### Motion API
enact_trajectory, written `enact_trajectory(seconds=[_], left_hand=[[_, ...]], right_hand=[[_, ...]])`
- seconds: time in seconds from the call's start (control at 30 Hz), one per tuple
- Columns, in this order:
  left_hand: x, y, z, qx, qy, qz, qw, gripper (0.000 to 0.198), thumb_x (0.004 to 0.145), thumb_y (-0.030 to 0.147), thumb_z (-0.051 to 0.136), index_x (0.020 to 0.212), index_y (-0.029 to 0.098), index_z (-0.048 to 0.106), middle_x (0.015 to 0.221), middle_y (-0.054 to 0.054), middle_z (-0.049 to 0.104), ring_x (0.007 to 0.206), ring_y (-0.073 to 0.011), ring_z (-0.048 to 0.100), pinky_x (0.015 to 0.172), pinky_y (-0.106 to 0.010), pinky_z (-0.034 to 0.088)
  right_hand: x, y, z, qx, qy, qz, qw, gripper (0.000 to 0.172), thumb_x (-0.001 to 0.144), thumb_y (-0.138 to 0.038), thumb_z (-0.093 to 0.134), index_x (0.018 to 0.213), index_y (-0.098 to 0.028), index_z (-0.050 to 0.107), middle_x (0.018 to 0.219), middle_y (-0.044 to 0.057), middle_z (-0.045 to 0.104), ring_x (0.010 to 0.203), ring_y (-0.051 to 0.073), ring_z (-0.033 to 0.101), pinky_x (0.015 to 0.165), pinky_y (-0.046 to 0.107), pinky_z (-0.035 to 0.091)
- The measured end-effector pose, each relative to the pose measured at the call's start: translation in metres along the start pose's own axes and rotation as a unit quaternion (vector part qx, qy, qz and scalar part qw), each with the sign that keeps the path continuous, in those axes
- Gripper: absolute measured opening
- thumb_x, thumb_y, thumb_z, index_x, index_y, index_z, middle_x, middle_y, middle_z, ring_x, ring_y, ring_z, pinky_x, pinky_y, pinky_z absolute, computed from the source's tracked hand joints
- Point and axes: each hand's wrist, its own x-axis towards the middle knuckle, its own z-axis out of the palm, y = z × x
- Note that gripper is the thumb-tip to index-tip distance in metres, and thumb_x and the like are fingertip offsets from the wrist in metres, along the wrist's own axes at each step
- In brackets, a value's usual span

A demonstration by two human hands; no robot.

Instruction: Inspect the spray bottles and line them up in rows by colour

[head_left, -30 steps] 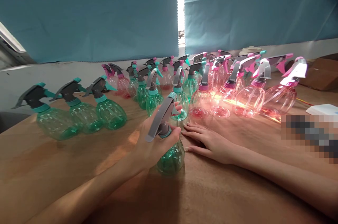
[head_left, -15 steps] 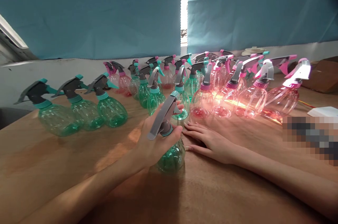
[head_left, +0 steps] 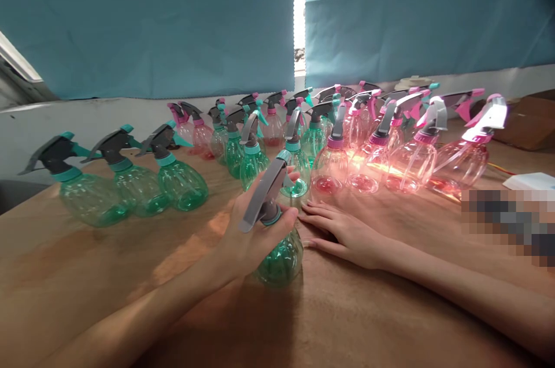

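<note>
A green spray bottle with a grey trigger head and teal collar stands upright in front of me. My left hand is wrapped around its neck, thumb on the near side. Flat on the wood beside it, to the right, lies my right hand, fingers stretched out and holding nothing. Just beyond my hands is another green spray bottle, next to a pink spray bottle with a magenta collar.
Three green spray bottles stand on the left of the wooden table. Several pink and green ones crowd the back. At right are a white object, a thin cable and a cardboard box. Blue curtains hang behind.
The view has shifted very slightly. Both hands keep their places, the left one still around the neck of the green spray bottle.
</note>
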Motion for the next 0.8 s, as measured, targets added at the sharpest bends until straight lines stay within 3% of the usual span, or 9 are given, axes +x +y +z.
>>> enact_trajectory(seconds=[0.27,0.37,0.47,0.6,0.8], left_hand=[[0.000,-0.003,0.000,-0.008,0.004,0.013,1.000,0.046,0.081,0.022,0.054,0.127,0.021,0.048,0.129,-0.008,0.059,0.078,-0.0148,0.065,0.079,-0.032,0.055],[-0.001,0.000,0.000,-0.004,0.006,0.008,1.000,0.042,0.082,0.023,0.053,0.123,0.022,0.050,0.108,-0.005,0.067,0.076,-0.0161,0.065,0.074,-0.031,0.055],[-0.003,0.008,-0.002,0.023,0.015,-0.017,0.999,0.033,0.081,0.024,0.052,0.115,0.024,0.053,0.080,-0.001,0.065,0.072,-0.0180,0.063,0.065,-0.030,0.052],[-0.003,0.012,-0.007,0.055,-0.006,-0.042,0.998,0.024,0.081,0.027,0.051,0.104,0.025,0.056,0.069,0.001,0.061,0.062,-0.0183,0.058,0.061,-0.031,0.051],[-0.003,0.012,-0.008,0.060,0.027,0.002,0.998,0.013,0.079,0.023,0.055,0.093,0.024,0.055,0.076,0.000,0.061,0.061,-0.0152,0.058,0.061,-0.028,0.052]], right_hand=[[0.000,0.000,0.000,-0.005,0.000,-0.004,1.000,0.058,0.094,-0.053,0.047,0.143,-0.021,0.046,0.150,0.011,0.041,0.140,0.029,0.033,0.112,0.050,0.032],[0.000,0.002,0.000,-0.006,0.004,-0.010,1.000,0.057,0.094,-0.053,0.047,0.143,-0.023,0.045,0.150,0.010,0.041,0.140,0.029,0.033,0.112,0.051,0.032],[0.000,0.002,0.000,-0.011,0.000,-0.010,1.000,0.058,0.095,-0.054,0.046,0.143,-0.022,0.045,0.150,0.010,0.041,0.140,0.028,0.032,0.113,0.049,0.032],[0.000,0.000,0.000,-0.010,-0.001,-0.003,1.000,0.059,0.094,-0.056,0.045,0.143,-0.022,0.046,0.150,0.010,0.041,0.140,0.028,0.033,0.113,0.047,0.032],[0.000,0.000,0.000,-0.020,-0.006,-0.002,1.000,0.061,0.094,-0.056,0.045,0.141,-0.017,0.047,0.151,0.012,0.039,0.140,0.028,0.033,0.113,0.048,0.031]])
